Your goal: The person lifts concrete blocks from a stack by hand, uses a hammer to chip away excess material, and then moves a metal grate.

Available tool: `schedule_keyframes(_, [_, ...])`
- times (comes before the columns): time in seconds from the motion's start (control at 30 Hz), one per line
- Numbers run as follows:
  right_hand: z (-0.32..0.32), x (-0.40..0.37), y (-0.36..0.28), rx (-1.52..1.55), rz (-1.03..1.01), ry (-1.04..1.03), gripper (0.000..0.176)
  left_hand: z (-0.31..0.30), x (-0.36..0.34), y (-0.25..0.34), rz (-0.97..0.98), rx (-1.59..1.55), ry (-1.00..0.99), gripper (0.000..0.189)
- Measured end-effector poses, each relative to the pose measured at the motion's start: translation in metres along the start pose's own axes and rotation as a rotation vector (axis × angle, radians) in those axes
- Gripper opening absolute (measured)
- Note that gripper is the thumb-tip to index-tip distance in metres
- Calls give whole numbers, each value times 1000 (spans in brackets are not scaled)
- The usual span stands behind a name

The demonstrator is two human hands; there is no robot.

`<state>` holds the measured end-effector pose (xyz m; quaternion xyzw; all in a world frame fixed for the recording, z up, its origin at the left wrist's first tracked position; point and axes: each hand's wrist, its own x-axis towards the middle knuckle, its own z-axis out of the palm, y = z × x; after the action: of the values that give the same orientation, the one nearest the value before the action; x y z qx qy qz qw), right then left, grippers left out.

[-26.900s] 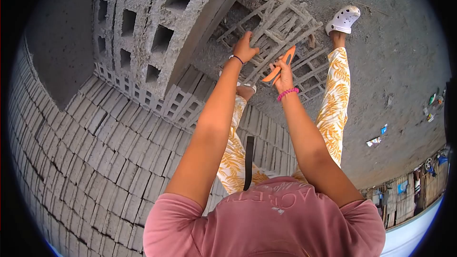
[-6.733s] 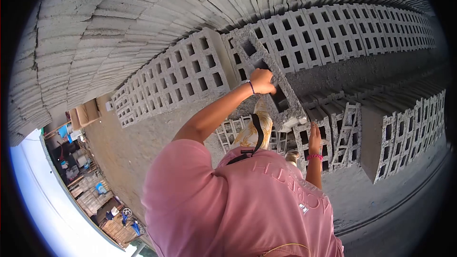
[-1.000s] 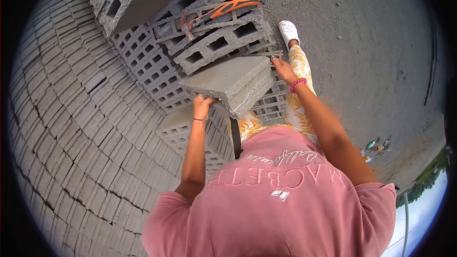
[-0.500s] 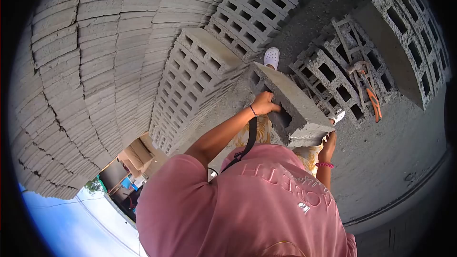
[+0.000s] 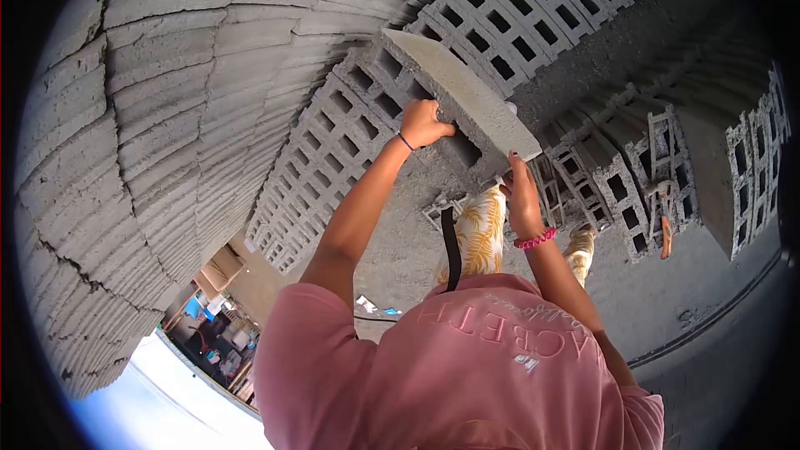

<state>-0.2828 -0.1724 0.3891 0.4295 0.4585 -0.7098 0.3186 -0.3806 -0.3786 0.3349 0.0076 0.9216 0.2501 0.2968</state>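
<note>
A grey hollow concrete block (image 5: pixel 467 92) is held tilted in front of my body, its holes facing left and its smooth side up. My left hand (image 5: pixel 427 123), with a dark band on its wrist, has its fingers hooked into the holes and gripping the web between them. At the block's near end, my right hand (image 5: pixel 522 196), above a pink bracelet, holds the lower corner with a fingertip over the edge. The far end overlaps the row of stacked hollow blocks (image 5: pixel 321 154) along the wall of blocks.
A tall wall of stacked blocks (image 5: pixel 167 75) rises on the left. Another row of hollow blocks (image 5: pixel 533 12) runs across the back. On the right stand more blocks (image 5: pixel 617 187), with an orange-handled hammer (image 5: pixel 666 233) on them. A broken block piece (image 5: pixel 442 210) lies by my leg.
Both hands have carried the block forward and to the left, up toward the stacked row. My right hand has come up into fuller view, and the view has shifted.
</note>
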Motion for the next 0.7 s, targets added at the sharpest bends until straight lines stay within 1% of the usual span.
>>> schedule_keyframes(0.07, [14,66,24,-15,90,-37,76,6,26,-33,56,122,75,34])
schedule_keyframes(0.17, [36,131,42,93,175,-27,76,-1,53,-59,9,208,20,35])
schedule_keyframes(0.27, [55,177,64,181,235,-85,82,15,78,-108,-44,241,-22,34])
schedule_keyframes(0.3, [63,182,70,194,201,-40,75,20,83,-117,-54,260,-13,34])
schedule_keyframes(0.4, [68,217,97,311,191,-82,79,42,102,-140,-63,340,8,33])
schedule_keyframes(0.5, [54,248,118,292,181,-111,84,66,114,-152,-162,264,-60,33])
schedule_keyframes(0.6, [45,268,135,258,216,-45,73,83,113,-147,-191,308,-28,32])
schedule_keyframes(0.63, [42,271,137,251,226,-82,72,83,115,-148,-200,311,-41,32])
schedule_keyframes(0.7, [37,267,147,274,210,-127,87,87,107,-149,-168,323,6,33])
